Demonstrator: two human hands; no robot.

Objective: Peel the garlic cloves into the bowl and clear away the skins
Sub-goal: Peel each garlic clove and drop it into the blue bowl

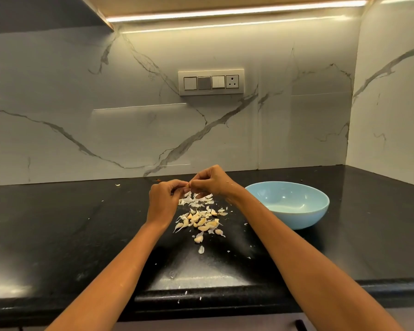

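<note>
my left hand [164, 195] & right hand [209, 181] both pinch one clove [188, 185] mid-peel. bowl [296, 219] looks empty; cloves [202, 222] & skins [196, 200] on counter [81, 223], so early.

Black stone countertop [58, 230] below a veined marble backsplash [81, 115] bearing a switch-and-socket panel [211, 82], lit by an under-cabinet light strip [225, 13].
</note>
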